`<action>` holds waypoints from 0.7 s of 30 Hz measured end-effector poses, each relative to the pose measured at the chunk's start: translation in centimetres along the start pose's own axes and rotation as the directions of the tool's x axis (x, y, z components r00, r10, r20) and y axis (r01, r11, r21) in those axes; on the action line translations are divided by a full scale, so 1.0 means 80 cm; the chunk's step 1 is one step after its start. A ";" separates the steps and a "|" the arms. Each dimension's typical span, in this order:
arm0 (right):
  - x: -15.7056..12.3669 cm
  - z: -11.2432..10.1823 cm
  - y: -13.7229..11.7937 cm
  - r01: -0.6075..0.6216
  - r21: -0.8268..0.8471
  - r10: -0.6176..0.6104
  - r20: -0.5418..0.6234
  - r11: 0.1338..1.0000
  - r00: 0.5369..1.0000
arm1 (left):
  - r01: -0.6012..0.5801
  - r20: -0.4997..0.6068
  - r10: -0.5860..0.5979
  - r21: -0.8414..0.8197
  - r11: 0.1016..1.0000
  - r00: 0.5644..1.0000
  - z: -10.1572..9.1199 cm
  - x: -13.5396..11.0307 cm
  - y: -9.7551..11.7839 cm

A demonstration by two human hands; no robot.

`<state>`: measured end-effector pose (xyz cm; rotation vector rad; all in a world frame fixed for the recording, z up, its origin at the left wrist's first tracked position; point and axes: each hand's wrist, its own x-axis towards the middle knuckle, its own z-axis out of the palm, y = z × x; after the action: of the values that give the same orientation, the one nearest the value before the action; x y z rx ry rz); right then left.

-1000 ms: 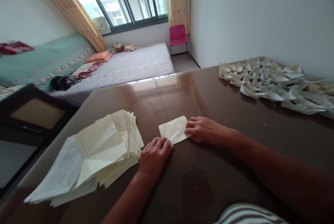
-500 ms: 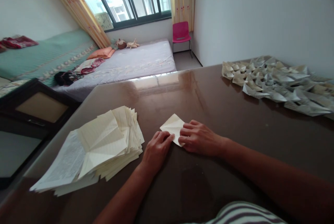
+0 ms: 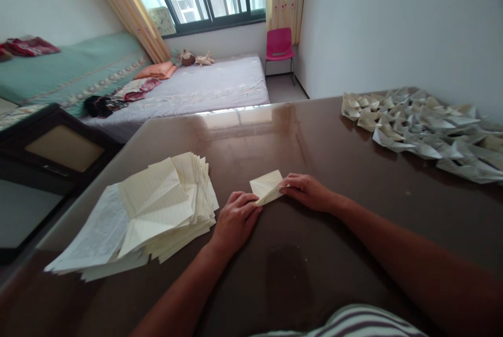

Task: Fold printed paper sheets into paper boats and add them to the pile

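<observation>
A small folded piece of cream paper (image 3: 268,186) is held between my two hands over the brown table. My left hand (image 3: 238,217) pinches its lower left corner between thumb and fingers. At its right end, my right hand (image 3: 304,189) grips the other corner, with the fingers closed on it. The near edge of the paper looks raised and folded over. Left of my left hand lies a thick, uneven stack of creased paper sheets (image 3: 157,211), some lined and cream, some printed and white.
Many folded paper pieces (image 3: 416,122) stand in close rows at the table's right back, by the wall. The glossy brown table (image 3: 251,148) fills the foreground. Beyond it are a bed (image 3: 220,83), a pink chair (image 3: 279,44) and a dark cabinet (image 3: 58,148).
The cream paper has turned from a flat diamond to a narrower shape with its near edge folded up. My right hand has moved slightly away and up to its right corner.
</observation>
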<state>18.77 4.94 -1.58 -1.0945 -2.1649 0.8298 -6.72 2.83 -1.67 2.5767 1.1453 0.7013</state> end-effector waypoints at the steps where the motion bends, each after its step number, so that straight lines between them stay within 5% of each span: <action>1: 0.002 0.004 0.000 -0.058 -0.012 0.058 -0.039 0.998 0.998 | 0.045 -0.011 -0.046 -0.025 0.999 0.999 0.002 0.001 -0.001; 7: 0.015 0.021 -0.001 -0.270 -0.195 0.230 -0.205 0.943 0.951 | 0.311 -0.093 -0.329 -0.167 0.936 0.940 0.011 0.005 -0.003; 13: 0.025 0.021 -0.007 -0.275 -0.391 0.215 -0.191 0.878 0.958 | 0.136 -0.057 -0.136 0.004 0.991 0.989 0.011 0.002 -0.003; 21: 0.042 0.017 -0.011 -0.324 -0.458 0.268 -0.185 0.828 0.946 | 0.116 -0.024 -0.115 0.083 0.990 0.993 0.007 0.001 -0.003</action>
<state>15.66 6.94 -1.10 -1.7196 -2.1913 0.3286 -6.52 3.05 -2.23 2.5519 1.3457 0.6656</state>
